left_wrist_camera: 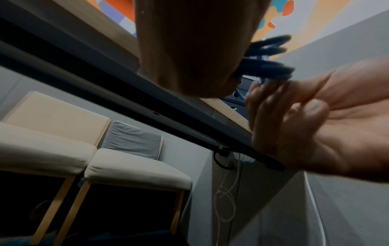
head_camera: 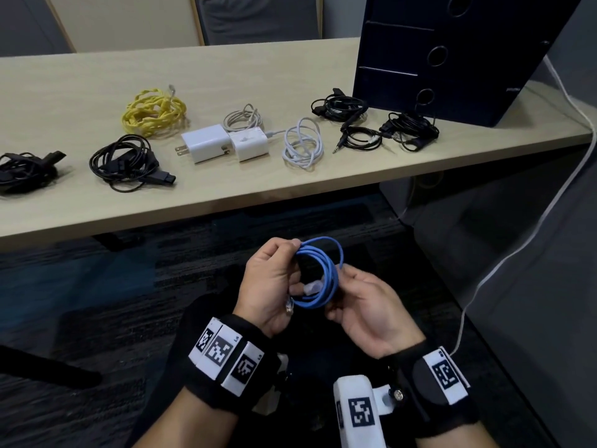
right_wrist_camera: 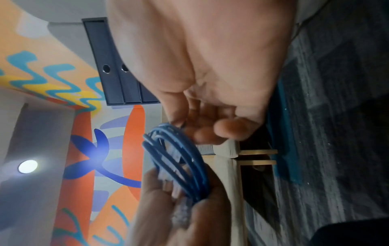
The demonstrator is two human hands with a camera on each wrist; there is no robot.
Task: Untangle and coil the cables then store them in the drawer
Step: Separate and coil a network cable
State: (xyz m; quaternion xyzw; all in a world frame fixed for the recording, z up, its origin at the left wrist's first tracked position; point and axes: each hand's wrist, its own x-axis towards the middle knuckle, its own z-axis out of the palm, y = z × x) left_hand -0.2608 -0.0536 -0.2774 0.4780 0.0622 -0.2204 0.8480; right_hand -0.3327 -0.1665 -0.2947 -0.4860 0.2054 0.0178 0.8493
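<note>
Nearest me, both hands meet over the carpet, short of the worktop [head_camera: 226, 202] edge. My left hand [head_camera: 271, 286] grips the blue cable [head_camera: 319, 276], thumb and forefinger pinching the top of the coil where the loops bunch; the coil hangs between the two hands in several rough turns. My right hand [head_camera: 365, 305] cups the coil's right and lower side, fingers curled around the strands. One clear plug [head_camera: 311, 288] lies across the middle of the coil, and a second plug end [head_camera: 289, 307] dangles by the left palm. In the right wrist view the loops are blurred, so I think they number four or five, no firmer.

Beyond the hands, on the worktop, lie two white chargers [head_camera: 226, 143] straight ahead, a white cable [head_camera: 302, 143] just right of them, and a black cable bundle [head_camera: 126, 163] off to the left. Further out sits a yellow cable [head_camera: 153, 113]. Furthest, ahead and right of the right hand, stands the dark drawer unit [head_camera: 452, 56], its drawers closed.
</note>
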